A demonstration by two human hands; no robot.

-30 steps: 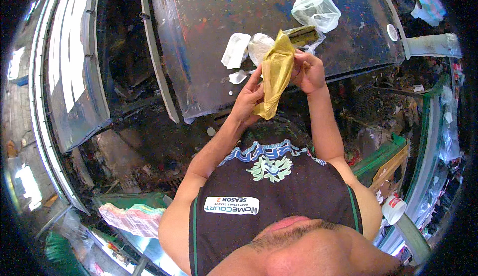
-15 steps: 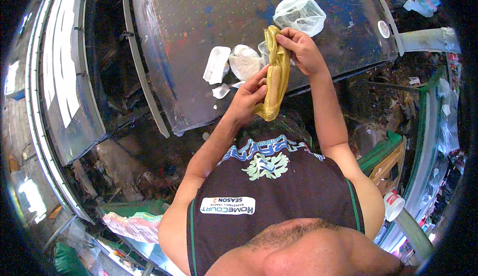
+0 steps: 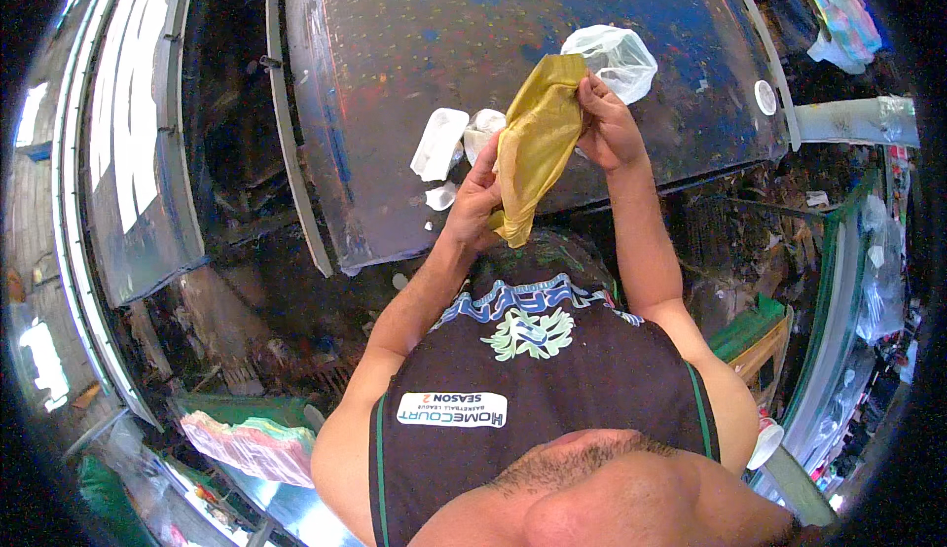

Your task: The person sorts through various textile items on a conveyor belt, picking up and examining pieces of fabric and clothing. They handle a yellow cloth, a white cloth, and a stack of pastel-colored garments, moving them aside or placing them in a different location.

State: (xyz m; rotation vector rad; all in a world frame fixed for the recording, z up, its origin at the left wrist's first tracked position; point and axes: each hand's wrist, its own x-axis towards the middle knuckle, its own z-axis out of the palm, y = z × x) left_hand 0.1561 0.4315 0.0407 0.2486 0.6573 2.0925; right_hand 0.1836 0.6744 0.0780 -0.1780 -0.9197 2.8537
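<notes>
A thin yellow plastic bag [image 3: 541, 143] is stretched between my two hands above the dark table's near edge. My left hand [image 3: 475, 202] pinches its lower left side, near my chest. On the upper right side, my right hand [image 3: 612, 128] grips it between thumb and fingers. The bag looks flat and wrinkled, and its underside is out of sight. Just beyond my left hand lie a white tray [image 3: 440, 145] and a whitish lump [image 3: 483, 131], which the yellow bag partly covers. Past my right hand rests a crumpled clear plastic bag [image 3: 621, 66].
The broad, stained dark table [image 3: 404, 49] spans the space before me. Small white scraps [image 3: 441, 196] lie near its front edge, and a round white lid [image 3: 764, 97] sits at the far right. A metal rail [image 3: 286, 123] runs along the left; a green-edged frame [image 3: 755, 330] stands right.
The yellow bag was a narrow bunched strip and is now spread wider and flatter. My left hand has shifted slightly along with it; both hands still hold it.
</notes>
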